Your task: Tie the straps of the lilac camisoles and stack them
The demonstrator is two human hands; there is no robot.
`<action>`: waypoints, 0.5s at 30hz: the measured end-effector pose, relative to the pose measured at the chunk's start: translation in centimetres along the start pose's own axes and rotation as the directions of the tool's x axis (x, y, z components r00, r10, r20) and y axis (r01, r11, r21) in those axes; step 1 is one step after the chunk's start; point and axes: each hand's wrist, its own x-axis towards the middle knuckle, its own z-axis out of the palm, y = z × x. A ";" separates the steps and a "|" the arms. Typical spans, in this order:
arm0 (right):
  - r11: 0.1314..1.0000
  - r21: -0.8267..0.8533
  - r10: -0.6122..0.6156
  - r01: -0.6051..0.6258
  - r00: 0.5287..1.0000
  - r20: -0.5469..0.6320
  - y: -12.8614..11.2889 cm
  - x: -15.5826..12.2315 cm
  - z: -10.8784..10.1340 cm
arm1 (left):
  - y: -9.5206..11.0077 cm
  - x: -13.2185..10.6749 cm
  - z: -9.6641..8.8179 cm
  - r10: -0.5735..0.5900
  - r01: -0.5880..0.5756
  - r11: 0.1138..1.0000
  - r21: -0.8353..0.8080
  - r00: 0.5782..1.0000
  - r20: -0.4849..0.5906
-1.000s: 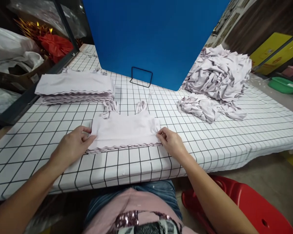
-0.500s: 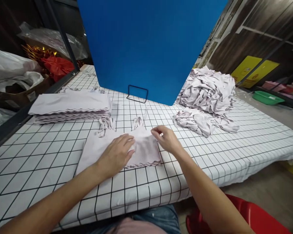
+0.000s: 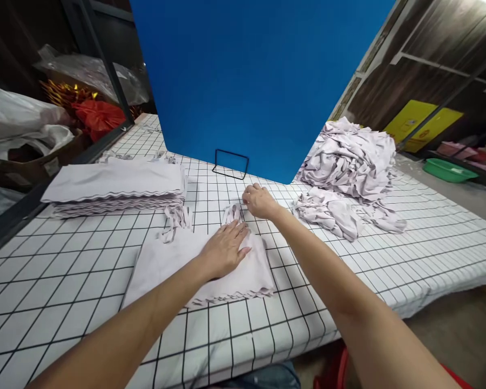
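The left hand [image 3: 224, 248] is lying flat, fingers spread and palm down, pressing on the right half of a pale lilac top [image 3: 166, 265] that is resting on the gridded surface [image 3: 65, 259] just under it. The top's scalloped hem is pointing back toward the person, and its straps [image 3: 231, 212] are bunching just beyond the fingertips. The right hand [image 3: 259, 201] is reaching past the left one, fingers curled down right beside those straps; I cannot tell whether it is pinching them. Far to the left of the left hand a stack of folded tops [image 3: 113, 186] is sitting. To the right of the right hand a loose bundle [image 3: 328, 210] is lying near, with a bigger heap [image 3: 348, 154] behind it.
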 end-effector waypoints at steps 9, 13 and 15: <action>0.814 0.579 -0.192 -0.056 0.913 0.359 -1.6 -10.4 -7.4 | -0.1 0.0 0.4 0.037 -0.042 0.998 -0.056 0.995 -0.096; 0.708 0.631 0.137 -0.318 0.938 0.319 -0.7 -7.7 -3.2 | 0.1 0.0 0.0 0.055 -0.057 0.998 -0.023 0.995 -0.078; 0.644 0.673 0.154 -0.365 0.923 0.353 -0.7 -5.7 -0.7 | 0.2 0.1 -0.2 0.061 -0.061 0.998 0.011 0.996 -0.072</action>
